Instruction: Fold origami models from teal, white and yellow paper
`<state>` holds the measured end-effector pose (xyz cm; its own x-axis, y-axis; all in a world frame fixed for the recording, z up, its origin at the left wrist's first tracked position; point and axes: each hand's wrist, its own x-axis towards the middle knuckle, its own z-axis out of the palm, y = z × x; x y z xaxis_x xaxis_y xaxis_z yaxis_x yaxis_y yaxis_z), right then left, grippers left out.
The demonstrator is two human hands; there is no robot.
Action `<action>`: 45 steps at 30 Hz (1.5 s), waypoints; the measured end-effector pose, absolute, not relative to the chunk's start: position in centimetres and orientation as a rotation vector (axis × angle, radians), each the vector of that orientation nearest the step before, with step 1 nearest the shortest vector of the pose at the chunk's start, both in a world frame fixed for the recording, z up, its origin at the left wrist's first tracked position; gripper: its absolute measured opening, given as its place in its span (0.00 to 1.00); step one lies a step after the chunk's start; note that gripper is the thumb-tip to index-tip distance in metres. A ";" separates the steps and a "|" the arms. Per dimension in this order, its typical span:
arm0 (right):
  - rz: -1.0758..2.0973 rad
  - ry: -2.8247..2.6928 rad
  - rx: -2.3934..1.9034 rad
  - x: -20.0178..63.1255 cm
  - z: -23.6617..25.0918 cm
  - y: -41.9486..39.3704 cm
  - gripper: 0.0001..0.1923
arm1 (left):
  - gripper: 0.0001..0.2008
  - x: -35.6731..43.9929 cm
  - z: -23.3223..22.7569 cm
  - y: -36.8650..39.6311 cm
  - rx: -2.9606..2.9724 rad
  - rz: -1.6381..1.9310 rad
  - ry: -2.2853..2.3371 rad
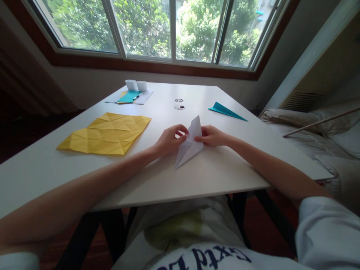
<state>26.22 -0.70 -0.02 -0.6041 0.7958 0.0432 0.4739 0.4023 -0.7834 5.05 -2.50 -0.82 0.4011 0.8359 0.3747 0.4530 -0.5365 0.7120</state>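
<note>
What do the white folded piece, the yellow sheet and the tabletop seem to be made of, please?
The white folded piece looks like matte paper, thin-edged and crisply creased. The yellow sheet also seems matte paper, with a network of fold lines. The tabletop is smooth, faintly satin, plain white: perhaps laminate or painted board.

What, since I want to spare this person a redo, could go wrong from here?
The right hand holds the folded white paper, with the left hand at its other edge; a slip might skew the folds. The left forearm appears close to the creased yellow sheet and could drag it.
</note>
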 end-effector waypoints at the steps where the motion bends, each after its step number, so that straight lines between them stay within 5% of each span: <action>1: 1.104 -2.213 -1.084 26.1 0.0 -0.7 0.15 | 0.07 5.0 -0.9 -2.4 2.108 0.998 1.067; 27: 1.201 -2.045 -1.001 25.0 -0.8 -1.2 0.19 | 0.24 5.2 -1.0 -2.1 1.609 0.949 0.893; 45: 1.090 -1.957 -0.986 24.6 -1.2 -0.9 0.18 | 0.23 5.3 -1.2 -2.0 1.700 1.044 0.875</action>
